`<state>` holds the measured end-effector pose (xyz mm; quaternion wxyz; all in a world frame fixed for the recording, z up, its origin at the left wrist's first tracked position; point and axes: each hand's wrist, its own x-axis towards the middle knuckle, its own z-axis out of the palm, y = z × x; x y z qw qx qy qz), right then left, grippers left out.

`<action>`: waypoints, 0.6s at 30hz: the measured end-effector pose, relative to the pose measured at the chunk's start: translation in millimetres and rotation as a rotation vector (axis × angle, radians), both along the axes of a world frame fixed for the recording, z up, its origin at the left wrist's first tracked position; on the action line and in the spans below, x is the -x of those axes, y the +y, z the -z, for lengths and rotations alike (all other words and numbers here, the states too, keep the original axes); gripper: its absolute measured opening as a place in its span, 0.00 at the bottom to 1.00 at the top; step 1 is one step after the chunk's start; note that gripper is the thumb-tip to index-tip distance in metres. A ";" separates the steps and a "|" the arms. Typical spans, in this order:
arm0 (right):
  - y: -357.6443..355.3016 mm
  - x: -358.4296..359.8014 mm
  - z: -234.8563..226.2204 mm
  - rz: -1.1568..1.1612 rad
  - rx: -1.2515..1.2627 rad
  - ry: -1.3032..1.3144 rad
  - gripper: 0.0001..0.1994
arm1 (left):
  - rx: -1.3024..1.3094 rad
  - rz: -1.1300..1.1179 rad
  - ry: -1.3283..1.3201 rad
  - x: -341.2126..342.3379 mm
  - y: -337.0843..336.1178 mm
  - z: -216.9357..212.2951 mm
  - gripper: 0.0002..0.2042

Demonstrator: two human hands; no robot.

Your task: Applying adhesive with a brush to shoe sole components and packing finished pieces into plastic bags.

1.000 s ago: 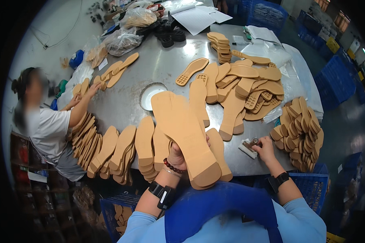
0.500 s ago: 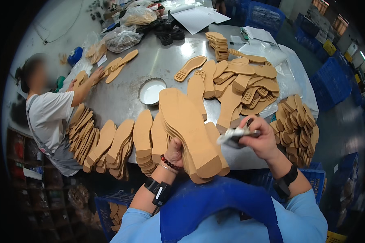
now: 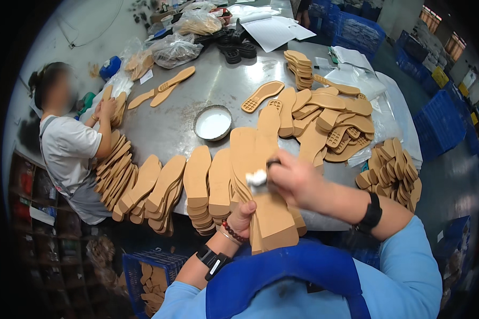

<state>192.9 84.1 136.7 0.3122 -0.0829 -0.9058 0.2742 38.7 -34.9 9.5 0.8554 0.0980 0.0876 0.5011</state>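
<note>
My left hand [image 3: 243, 216] grips a tan shoe sole [image 3: 261, 186] from below, holding it flat side up over the near edge of the grey table [image 3: 207, 93]. My right hand [image 3: 294, 178] is closed on a small brush [image 3: 259, 177] whose white tip rests on the sole's middle. A round white bowl of glue [image 3: 213, 123] stands on the table just beyond the sole. More tan soles [image 3: 202, 183] lie fanned along the near edge to the left of my hands.
A loose pile of soles [image 3: 330, 119] covers the right of the table, with another stack [image 3: 391, 173] at its right edge. A co-worker [image 3: 69, 143] at the left handles soles. Bags, papers and black soles lie at the far side. Blue crates stand around.
My right hand has come from the table's right edge with the brush and now presses it on the sole. My left hand kept the sole, drawing it slightly nearer.
</note>
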 end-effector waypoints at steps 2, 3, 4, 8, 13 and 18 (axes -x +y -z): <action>26.0 19.2 -15.1 0.272 0.025 -0.020 0.09 | 0.002 -0.033 0.097 -3.2 -1.8 -3.6 0.36; 29.3 26.9 -21.1 0.236 -0.024 0.054 0.09 | 0.019 -0.073 0.157 -6.6 -2.3 -5.7 0.36; 28.2 33.0 -24.9 0.261 -0.017 0.019 0.08 | -0.009 -0.065 0.158 -9.1 -2.8 -8.3 0.36; -1.5 43.8 -28.7 -0.112 -0.097 -0.081 0.10 | 0.069 -0.203 0.208 -7.7 -4.3 -19.6 0.37; 42.6 52.3 -16.6 0.267 0.005 0.074 0.10 | -0.029 -0.151 0.261 -1.8 -3.4 -20.7 0.37; 119.0 60.1 -2.4 0.266 0.396 0.044 0.13 | -0.097 -0.294 0.244 0.6 -1.2 -12.7 0.38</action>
